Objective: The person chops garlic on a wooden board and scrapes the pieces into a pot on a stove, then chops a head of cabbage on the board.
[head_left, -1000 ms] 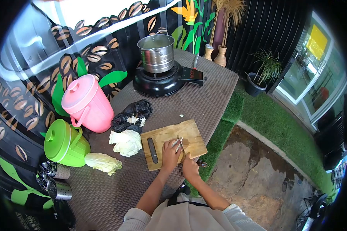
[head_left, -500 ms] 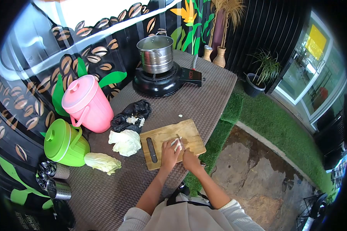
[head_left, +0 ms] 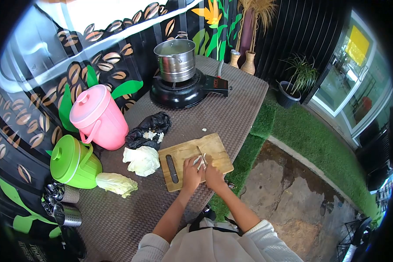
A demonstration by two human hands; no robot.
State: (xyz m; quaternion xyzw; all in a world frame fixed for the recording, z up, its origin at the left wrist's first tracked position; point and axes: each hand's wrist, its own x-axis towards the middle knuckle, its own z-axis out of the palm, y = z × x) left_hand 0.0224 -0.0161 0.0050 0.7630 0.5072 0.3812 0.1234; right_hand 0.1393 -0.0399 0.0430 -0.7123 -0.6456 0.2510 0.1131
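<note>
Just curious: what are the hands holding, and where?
The right hand grips a knife by its handle, blade over the board. The left hand pins a small white piece there with its fingertips.

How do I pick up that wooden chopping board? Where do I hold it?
Grip the long handle slot cut through the chopping board at its left end, beside the cabbage chunk. Come from that left side and hook fingers through. The left hand and the right hand with the knife fill the other end.
</note>
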